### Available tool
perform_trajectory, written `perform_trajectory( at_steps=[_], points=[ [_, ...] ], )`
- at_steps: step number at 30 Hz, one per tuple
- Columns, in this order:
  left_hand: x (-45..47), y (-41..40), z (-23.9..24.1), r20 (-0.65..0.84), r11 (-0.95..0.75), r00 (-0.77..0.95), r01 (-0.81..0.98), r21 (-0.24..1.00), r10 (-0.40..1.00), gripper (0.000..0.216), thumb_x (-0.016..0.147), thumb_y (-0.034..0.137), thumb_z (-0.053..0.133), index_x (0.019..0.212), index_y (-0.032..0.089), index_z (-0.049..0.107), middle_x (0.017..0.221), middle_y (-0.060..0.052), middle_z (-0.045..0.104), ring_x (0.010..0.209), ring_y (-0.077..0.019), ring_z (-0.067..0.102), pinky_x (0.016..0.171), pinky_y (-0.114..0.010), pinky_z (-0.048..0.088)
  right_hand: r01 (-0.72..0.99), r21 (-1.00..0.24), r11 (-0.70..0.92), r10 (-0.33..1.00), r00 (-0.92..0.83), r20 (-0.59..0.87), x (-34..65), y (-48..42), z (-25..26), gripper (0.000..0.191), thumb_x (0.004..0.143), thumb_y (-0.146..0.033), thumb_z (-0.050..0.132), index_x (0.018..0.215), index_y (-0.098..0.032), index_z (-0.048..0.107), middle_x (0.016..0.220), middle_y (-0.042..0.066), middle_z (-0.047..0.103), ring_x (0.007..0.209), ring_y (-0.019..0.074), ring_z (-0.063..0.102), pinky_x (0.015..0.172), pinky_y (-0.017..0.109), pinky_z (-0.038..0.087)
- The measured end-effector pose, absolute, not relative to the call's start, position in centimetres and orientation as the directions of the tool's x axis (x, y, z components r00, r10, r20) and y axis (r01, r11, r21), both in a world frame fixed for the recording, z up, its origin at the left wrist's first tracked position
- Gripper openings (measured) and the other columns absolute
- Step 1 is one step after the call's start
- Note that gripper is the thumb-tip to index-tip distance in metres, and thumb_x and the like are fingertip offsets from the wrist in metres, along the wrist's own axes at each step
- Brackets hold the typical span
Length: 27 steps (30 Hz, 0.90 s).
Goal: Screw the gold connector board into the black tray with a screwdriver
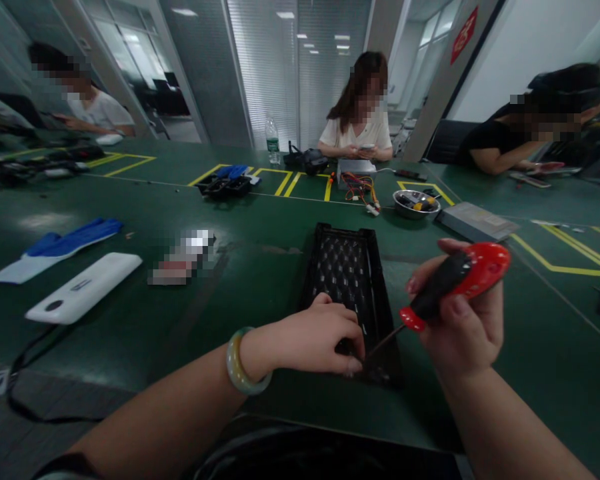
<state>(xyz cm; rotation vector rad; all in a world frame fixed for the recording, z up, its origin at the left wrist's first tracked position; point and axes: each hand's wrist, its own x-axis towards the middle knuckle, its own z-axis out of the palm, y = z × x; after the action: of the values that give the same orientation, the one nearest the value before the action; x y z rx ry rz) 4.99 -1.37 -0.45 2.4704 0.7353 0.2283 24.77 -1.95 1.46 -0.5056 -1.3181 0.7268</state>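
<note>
Right hand (460,320) wrapped tight around screwdriver (450,287), red-and-black handle up right, shaft slanting down-left, tip meeting near end of black perforated panel (347,273). Left hand (315,340) curled, fingertips pinching at tip spot; anything between them too small to tell. Step, by my read: seating or driving screw at panel's near edge. Next move calls for steady tip, downward pressure, panel pinned. Panel flat on green surface (180,333), long axis running away from wearer, slightly tilted left.

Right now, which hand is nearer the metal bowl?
Right. The right hand, gripping the red-and-black screwdriver, is just below the metal bowl; the left hand rests on the black panel, lower and farther left.
</note>
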Motion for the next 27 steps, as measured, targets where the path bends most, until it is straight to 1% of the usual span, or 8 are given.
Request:
perform_trajectory(
  at_steps=[3, 7, 12, 16, 19, 21, 24, 27],
  points=[
    [4.9, -1.3, -0.5, 0.012, -0.702, 0.837, 0.451, 0.551, 0.547, 0.016, 0.088, 0.040, 0.074, 0.095, 0.027, 0.075, 0.097, 0.002, 0.071, 0.101, -0.0183, 0.063, 0.091, -0.036, 0.026, -0.135, -0.647, 0.751, 0.653, 0.298, 0.696, 25.0, -1.1, 1.9, 0.034, 0.084, -0.030, 0.061, 0.117, -0.026, 0.065, 0.075, 0.002, 0.058, 0.062, 0.0162, 0.050, 0.051, 0.029, 0.032],
    [4.9, -1.2, -0.4, 0.010, -0.686, 0.833, 0.449, 0.573, 0.554, 0.023, 0.085, 0.047, 0.075, 0.097, 0.027, 0.075, 0.098, 0.001, 0.070, 0.101, -0.0187, 0.062, 0.090, -0.035, 0.026, -0.073, -0.621, 0.780, 0.585, 0.439, 0.683, 25.5, 0.1, 1.9, 0.029, 0.087, -0.031, 0.056, 0.114, -0.027, 0.066, 0.076, 0.002, 0.054, 0.060, 0.0157, 0.046, 0.048, 0.028, 0.027],
    [4.8, -1.1, -0.2, 0.007, -0.678, 0.830, 0.450, 0.581, 0.557, 0.027, 0.085, 0.049, 0.076, 0.102, 0.028, 0.074, 0.101, 0.002, 0.071, 0.103, -0.0182, 0.063, 0.091, -0.035, 0.026, -0.099, -0.628, 0.772, 0.586, 0.494, 0.642, 25.6, 0.7, 1.5, 0.027, 0.086, -0.028, 0.059, 0.112, -0.025, 0.065, 0.073, 0.002, 0.057, 0.060, 0.0147, 0.048, 0.049, 0.028, 0.029],
    [4.2, -0.8, 0.1, 0.026, -0.661, 0.816, 0.448, 0.602, 0.577, 0.034, 0.081, 0.054, 0.077, 0.103, 0.028, 0.075, 0.103, 0.003, 0.072, 0.104, -0.0182, 0.063, 0.093, -0.034, 0.027, -0.017, -0.637, 0.771, 0.559, 0.498, 0.663, 25.6, 1.0, 1.1, 0.026, 0.088, -0.029, 0.060, 0.114, -0.029, 0.061, 0.085, 0.001, 0.059, 0.069, 0.0139, 0.056, 0.046, 0.023, 0.032],
    [3.2, 0.0, 0.5, 0.066, -0.610, 0.740, 0.497, 0.616, 0.670, 0.028, 0.089, 0.053, 0.069, 0.102, 0.028, 0.075, 0.104, 0.003, 0.074, 0.105, -0.0181, 0.064, 0.097, -0.036, 0.027, 0.022, -0.663, 0.748, 0.603, 0.396, 0.693, 25.5, 1.1, 0.6, 0.028, 0.092, -0.029, 0.059, 0.120, -0.031, 0.053, 0.094, -0.001, 0.065, 0.063, 0.0103, 0.056, 0.043, 0.020, 0.035],
    [2.4, 0.8, 0.6, 0.085, -0.544, 0.635, 0.575, 0.611, 0.768, 0.025, 0.096, 0.047, 0.061, 0.101, 0.028, 0.075, 0.103, 0.003, 0.075, 0.102, -0.0185, 0.064, 0.098, -0.037, 0.028, 0.057, -0.695, 0.717, 0.655, 0.288, 0.699, 25.4, 1.2, 0.2, 0.036, 0.090, -0.028, 0.065, 0.122, -0.031, 0.050, 0.104, -0.001, 0.067, 0.069, 0.0108, 0.061, 0.050, 0.021, 0.045],
    [1.4, 2.0, 0.3, 0.129, -0.418, 0.432, 0.684, 0.598, 0.892, 0.026, 0.097, 0.045, 0.056, 0.104, 0.028, 0.074, 0.106, 0.002, 0.074, 0.100, -0.0214, 0.064, 0.098, -0.040, 0.031, 0.227, -0.722, 0.654, 0.727, 0.074, 0.682, 25.2, 1.3, -0.6, 0.042, 0.081, -0.023, 0.075, 0.119, -0.028, 0.056, 0.115, 0.002, 0.066, 0.102, 0.0177, 0.066, 0.081, 0.033, 0.058],
    [1.0, 2.9, -0.6, 0.158, -0.362, 0.334, 0.736, 0.573, 0.929, 0.026, 0.096, 0.042, 0.055, 0.108, 0.027, 0.073, 0.110, 0.000, 0.073, 0.102, -0.0223, 0.064, 0.101, -0.044, 0.031, 0.460, -0.622, 0.633, 0.760, -0.214, 0.614, 25.0, 1.6, -1.3, 0.031, 0.085, -0.013, 0.065, 0.113, -0.028, 0.066, 0.119, 0.002, 0.067, 0.115, 0.0187, 0.063, 0.103, 0.040, 0.051]
  ],
)
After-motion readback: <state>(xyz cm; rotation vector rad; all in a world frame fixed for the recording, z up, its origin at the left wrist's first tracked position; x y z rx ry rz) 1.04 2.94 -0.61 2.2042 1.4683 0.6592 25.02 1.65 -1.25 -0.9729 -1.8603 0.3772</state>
